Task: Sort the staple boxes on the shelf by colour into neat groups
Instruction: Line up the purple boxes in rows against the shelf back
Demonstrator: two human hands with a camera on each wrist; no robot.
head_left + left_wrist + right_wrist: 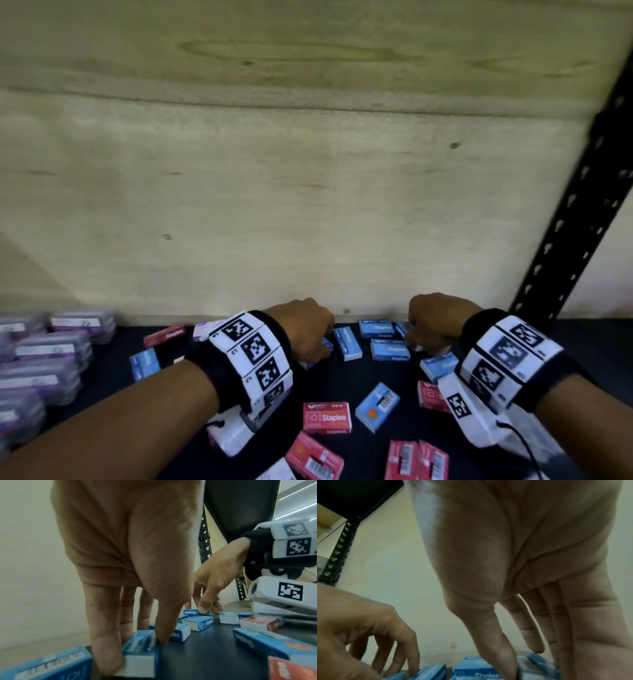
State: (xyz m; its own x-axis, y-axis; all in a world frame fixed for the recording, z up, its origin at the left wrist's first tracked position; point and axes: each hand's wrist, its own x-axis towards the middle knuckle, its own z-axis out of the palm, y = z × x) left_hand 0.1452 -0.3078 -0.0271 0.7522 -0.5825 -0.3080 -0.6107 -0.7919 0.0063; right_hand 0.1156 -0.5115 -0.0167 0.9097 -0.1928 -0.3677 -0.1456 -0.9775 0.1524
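Small blue staple boxes (390, 350) lie scattered at the back centre of the dark shelf (366, 455). Red staple boxes (327, 417) sit nearer the front. My left hand (308, 332) reaches down among the blue ones. In the left wrist view its thumb (163, 635) and index finger pinch the sides of one blue box (137, 643) that rests on the shelf. To the right, my right hand (430, 327) comes down on another blue box (534, 661), thumb on one side and fingers on the other. That box also rests on the shelf.
Stacks of purple boxes (51, 349) fill the left end of the shelf. A plywood back wall (308, 205) rises just behind the hands. A black perforated upright (575, 212) stands at the right. More red boxes (416, 460) crowd the front edge.
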